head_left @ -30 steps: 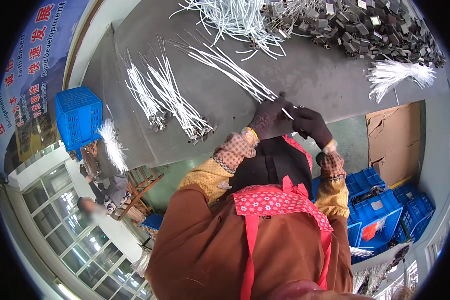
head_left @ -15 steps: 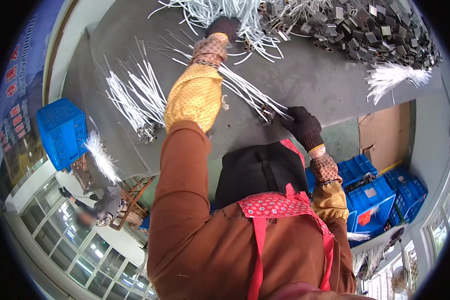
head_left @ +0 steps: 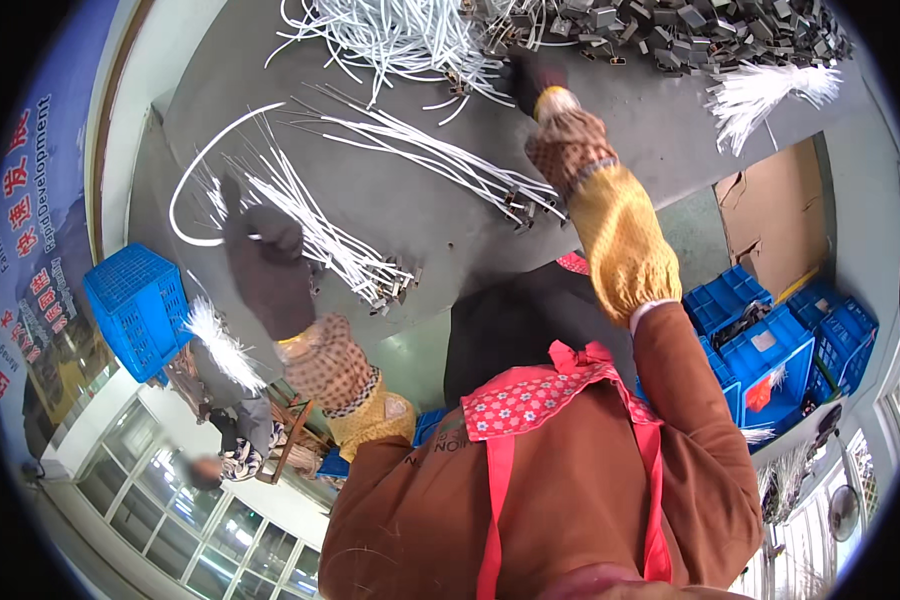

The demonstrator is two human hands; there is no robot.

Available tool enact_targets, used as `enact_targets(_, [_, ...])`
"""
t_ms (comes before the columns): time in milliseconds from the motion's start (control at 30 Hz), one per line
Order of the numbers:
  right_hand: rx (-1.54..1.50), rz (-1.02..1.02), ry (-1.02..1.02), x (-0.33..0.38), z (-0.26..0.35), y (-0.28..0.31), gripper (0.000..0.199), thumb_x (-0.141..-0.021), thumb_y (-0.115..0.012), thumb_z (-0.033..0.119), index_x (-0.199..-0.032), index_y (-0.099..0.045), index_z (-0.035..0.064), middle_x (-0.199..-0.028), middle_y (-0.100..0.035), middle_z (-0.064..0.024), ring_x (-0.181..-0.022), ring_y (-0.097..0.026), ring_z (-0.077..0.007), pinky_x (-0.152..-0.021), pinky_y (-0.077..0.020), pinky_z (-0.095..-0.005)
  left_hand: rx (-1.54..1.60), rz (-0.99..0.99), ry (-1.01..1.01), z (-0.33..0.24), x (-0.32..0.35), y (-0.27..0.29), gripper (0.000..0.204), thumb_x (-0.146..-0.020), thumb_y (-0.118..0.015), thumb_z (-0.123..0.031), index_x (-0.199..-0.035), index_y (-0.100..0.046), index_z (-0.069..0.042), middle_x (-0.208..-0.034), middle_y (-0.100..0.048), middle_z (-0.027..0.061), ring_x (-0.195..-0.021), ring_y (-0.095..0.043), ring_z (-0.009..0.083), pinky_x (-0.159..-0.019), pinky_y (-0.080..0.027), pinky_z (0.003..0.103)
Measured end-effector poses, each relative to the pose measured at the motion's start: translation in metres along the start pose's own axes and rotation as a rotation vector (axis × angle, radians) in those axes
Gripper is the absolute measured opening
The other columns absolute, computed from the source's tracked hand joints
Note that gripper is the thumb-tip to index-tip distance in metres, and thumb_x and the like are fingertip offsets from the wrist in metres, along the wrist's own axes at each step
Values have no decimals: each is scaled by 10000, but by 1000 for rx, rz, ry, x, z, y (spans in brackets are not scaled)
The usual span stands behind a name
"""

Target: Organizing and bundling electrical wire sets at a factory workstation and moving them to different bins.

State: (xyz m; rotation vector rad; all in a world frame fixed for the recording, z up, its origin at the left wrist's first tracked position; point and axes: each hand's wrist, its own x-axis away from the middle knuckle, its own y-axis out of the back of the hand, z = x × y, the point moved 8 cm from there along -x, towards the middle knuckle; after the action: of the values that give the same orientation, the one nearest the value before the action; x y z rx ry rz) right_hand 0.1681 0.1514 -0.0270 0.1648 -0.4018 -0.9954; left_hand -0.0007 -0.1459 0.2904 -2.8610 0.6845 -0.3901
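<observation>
Factory wkshop: cable bdls (head_left: 327,232), plastic crates (head_left: 142,322)

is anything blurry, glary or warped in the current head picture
Head view: right hand smeared, probably by motion; left hand a bit soft too; middle bundle of white strands fairly crisp; bright reflections in the lower-left windows, whose frames bend with the fisheye; black corners round the picture.

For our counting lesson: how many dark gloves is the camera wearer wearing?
2. One is on the left hand, which holds a curved white cable; the other, motion-blurred, is on the right hand, beside the heap of white cables. Neither is hidden.
</observation>
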Motion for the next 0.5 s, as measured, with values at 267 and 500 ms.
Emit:
enact_targets(267, [-421, -157, -463, 197, 1, 116, 273, -910, -611, 277, -933, -647, 8, -636, -586, -67, -453, -530, -161, -419, -416, -319, -408, 596, -118, 281, 56, -187, 251, -956, -564, -238, -972, -650, -2, -775, -621, 46, -713, -627, 172, -625, -502, 373])
enact_targets(500, [210, 141, 270, 411, -37, 208, 379, -607, -741, 26, -975, -653, 47, -874, -647, -124, -744, -621, -321, -674, -516, -402, 60, 222, 715, 360, 74, -242, 153, -903, -572, -203, -882, -609, -57, -683, -629, 94, -520, -558, 185, -408, -373, 285])
